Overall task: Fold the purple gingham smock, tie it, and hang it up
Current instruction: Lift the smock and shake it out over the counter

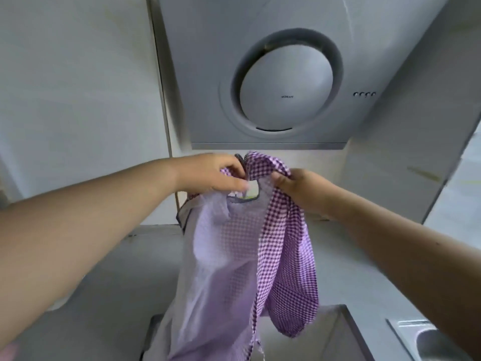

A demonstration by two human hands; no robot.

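Forearms enter from the near left and near right corners, both raised and meeting at mid-frame. Between them hangs the smock (234, 256), purple gingham, held up at its top edge just below the range hood (273, 74). Left hand (210, 173): fingers curled, pinching the bunched top of the smock from the left side. Right hand (299, 188): fingers curled round a darker-checked fold of the same cloth on the right. The two hands are close together, the neck opening with its dark trim showing between them. The pale inner face of the cloth hangs on the left; the stronger check drapes in a loop on the right. A thin strip trails down at the bottom edge. Lower end of the smock runs out of frame.

Beyond: grey counter (145, 246) below, white wall panels on the far left. Hood carries a round disc and four small buttons (364, 94). Metal sink (437, 342) at the near right corner.
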